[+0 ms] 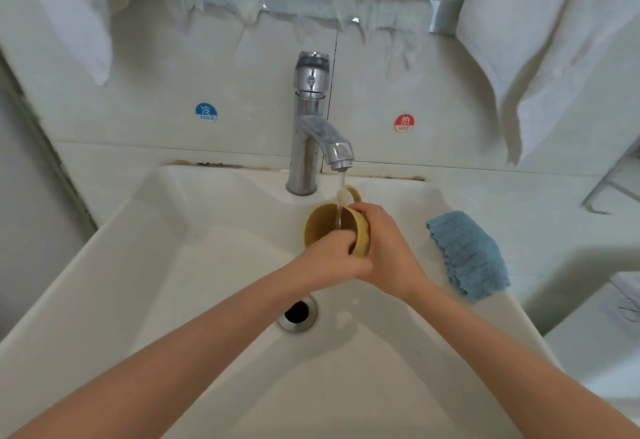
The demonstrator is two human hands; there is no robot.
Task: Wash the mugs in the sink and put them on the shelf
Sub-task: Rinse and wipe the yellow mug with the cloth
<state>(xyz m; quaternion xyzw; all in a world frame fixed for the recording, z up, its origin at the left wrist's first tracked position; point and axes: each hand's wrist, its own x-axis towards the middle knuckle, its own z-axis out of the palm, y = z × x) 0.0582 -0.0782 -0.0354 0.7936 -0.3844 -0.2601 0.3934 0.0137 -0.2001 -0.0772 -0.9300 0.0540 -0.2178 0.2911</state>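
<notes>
Over the sink (194,265), the left hand (329,255) curls its fingers over the mug (320,222)'s near rim while the right hand (384,251) wraps its side. Just beyond, the tap (308,127) pours water into it.

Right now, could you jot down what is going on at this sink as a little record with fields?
Place: white sink, its drain unplugged
Tap: chrome tap running, with the stream falling into the mug
Mug: yellow mug, tilted under the stream, handle toward the wall
Right hand: right hand grips the mug's side
Left hand: left hand, fingers curled over the near rim
Beside sink: blue cloth on the right ledge
Wall: cold sticker left of the tap, hot sticker right
</notes>
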